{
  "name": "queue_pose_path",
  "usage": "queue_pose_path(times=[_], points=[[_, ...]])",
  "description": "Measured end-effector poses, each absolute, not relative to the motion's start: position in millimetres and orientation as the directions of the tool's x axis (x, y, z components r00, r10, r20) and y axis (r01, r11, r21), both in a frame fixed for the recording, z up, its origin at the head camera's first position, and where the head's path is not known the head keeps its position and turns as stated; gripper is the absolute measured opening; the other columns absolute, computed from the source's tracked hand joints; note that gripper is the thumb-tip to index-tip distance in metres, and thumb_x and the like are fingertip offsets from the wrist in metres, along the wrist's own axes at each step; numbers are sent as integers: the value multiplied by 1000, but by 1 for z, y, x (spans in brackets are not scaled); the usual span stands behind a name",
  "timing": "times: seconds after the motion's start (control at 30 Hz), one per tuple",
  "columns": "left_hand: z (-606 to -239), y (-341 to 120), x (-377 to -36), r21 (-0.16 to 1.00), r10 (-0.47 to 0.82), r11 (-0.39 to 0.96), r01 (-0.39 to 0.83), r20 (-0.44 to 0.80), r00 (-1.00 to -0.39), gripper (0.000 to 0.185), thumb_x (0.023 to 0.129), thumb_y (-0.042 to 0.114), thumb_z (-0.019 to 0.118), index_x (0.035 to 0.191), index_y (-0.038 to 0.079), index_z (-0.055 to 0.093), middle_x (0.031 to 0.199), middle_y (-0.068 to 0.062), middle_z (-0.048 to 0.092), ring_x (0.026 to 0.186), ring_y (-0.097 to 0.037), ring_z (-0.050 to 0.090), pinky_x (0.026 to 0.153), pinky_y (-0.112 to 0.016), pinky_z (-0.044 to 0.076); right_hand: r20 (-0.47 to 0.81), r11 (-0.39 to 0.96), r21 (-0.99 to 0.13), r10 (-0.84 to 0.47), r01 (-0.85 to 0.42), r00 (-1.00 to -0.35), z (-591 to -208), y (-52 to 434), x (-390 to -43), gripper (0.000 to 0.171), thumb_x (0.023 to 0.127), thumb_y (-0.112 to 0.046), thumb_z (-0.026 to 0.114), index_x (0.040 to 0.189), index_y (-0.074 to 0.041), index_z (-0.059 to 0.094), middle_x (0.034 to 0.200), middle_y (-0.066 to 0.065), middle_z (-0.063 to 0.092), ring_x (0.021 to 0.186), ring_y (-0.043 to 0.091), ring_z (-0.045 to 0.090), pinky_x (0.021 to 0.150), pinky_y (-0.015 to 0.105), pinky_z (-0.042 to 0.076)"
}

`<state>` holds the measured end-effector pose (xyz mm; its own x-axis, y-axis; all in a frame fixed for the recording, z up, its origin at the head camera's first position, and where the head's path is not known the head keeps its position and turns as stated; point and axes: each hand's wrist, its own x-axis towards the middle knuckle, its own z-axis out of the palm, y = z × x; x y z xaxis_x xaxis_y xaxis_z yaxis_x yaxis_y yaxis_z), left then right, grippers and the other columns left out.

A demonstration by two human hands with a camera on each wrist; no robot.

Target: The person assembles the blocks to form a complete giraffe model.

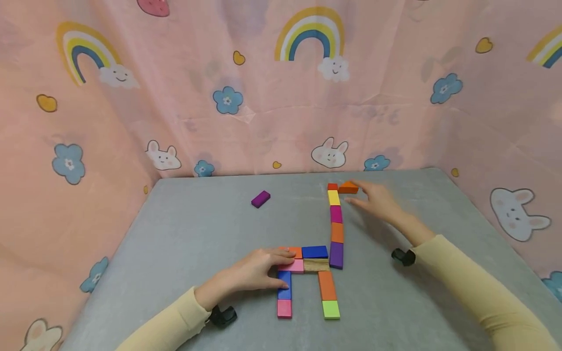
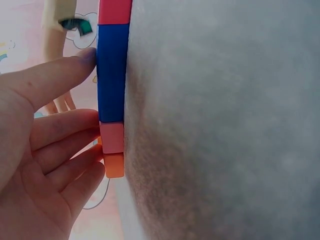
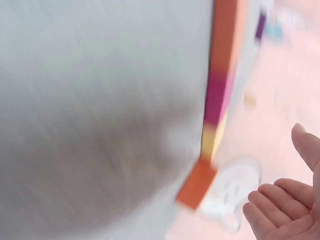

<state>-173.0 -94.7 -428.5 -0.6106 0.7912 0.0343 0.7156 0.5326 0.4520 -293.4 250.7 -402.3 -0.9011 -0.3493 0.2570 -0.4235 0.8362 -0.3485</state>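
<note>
My left hand rests on the lower left of a flat figure of colored blocks. Its fingers lie over the orange block and the pink block, and the thumb touches the long blue block. Beside these sit another blue block and a bare wood block. My right hand is by the top of the figure, thumb and fingers spread apart. Nearest to it is an orange triangular block, set to the right of the small red block. Nothing is between the right fingers.
A column of yellow, magenta, orange and purple blocks runs down from the red one. Below, an orange block and a green block form one leg; a pink-red block ends the other. A purple block lies alone back left.
</note>
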Motion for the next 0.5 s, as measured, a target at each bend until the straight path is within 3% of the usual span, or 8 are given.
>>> queue_pose_path(times=[0.23, 0.5], points=[[-427, -96, -172, 454, 784, 539, 710, 37, -620, 57, 78, 46, 62, 126, 17, 51, 133, 8, 44, 126, -8, 36, 99, -35, 36, 166, 764, -301, -548, -571, -820, -417, 227, -236, 71, 75, -39, 67, 131, -3, 42, 128, 15, 48, 114, 31, 49, 88, 45, 43], [-427, -94, -171, 452, 785, 541, 709, 30, -618, 57, 77, 47, 62, 126, 18, 51, 133, 8, 44, 125, -8, 38, 98, -34, 37, 100, 728, -306, -616, -614, -781, -428, 222, -218, 69, 75, -43, 66, 128, -3, 46, 126, 11, 51, 114, 27, 50, 89, 41, 43]])
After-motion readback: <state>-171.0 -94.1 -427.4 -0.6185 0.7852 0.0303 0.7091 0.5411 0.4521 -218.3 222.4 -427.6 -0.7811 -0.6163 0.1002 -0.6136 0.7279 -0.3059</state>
